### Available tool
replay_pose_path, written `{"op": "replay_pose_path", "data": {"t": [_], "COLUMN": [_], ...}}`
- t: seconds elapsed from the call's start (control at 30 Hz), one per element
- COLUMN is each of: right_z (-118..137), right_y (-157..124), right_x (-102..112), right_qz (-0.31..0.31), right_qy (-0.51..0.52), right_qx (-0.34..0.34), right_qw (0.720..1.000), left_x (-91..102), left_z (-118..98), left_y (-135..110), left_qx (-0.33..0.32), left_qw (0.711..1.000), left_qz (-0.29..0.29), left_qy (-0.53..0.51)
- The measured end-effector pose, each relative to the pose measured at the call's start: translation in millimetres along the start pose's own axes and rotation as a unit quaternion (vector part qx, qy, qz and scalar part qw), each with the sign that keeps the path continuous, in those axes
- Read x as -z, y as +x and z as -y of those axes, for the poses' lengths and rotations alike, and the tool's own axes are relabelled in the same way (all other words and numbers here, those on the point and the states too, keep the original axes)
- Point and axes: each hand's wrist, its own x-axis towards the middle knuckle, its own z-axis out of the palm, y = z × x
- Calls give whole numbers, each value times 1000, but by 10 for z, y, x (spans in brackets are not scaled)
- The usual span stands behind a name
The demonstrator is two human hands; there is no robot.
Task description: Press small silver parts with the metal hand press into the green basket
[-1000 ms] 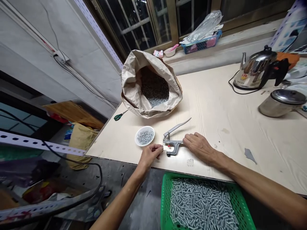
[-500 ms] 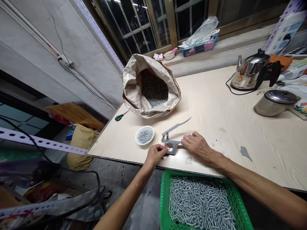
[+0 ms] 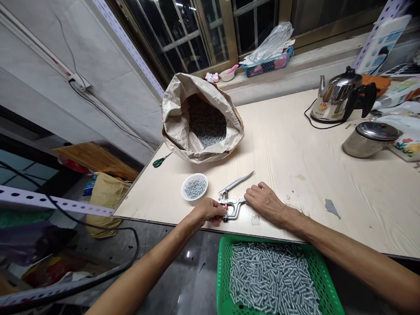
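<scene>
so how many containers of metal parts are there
3: the paper sack on the table, the white bowl in front, the green basket below the near edge. Others may be hidden.

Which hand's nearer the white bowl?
Left. The left hand is just off the white bowl's near right side, at the grey hand tool; the right hand is farther right, at the tool's handle end.

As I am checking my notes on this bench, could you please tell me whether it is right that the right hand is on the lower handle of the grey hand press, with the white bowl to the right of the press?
Not quite: the white bowl stands to the left of the grey hand press, as the head view shows.
</scene>
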Motion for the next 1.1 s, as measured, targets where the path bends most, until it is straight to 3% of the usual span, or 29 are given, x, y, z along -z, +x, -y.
{"op": "replay_pose_path", "data": {"t": [0.3, 0.5, 0.77, 0.93, 1.1], "right_z": [12, 24, 36, 62, 96], "right_y": [-15, -11, -26, -16, -20], "right_x": [13, 60, 69, 159, 119], "right_qz": [34, 51, 57, 92, 102], "right_qy": [34, 47, 31, 97, 171], "right_qx": [-17, -46, -30, -74, -27], "right_qw": [999, 997, 997, 988, 980], "left_x": [19, -14, -55, -136, -156], "left_z": [-137, -122, -93, -31, -24], "left_y": [-39, -77, -140, -178, -173], "left_qx": [126, 131, 105, 102, 94], "left_qw": [991, 991, 994, 995, 995], "left_qz": [45, 29, 33, 19, 26], "left_qy": [7, -1, 26, 13, 14]}}
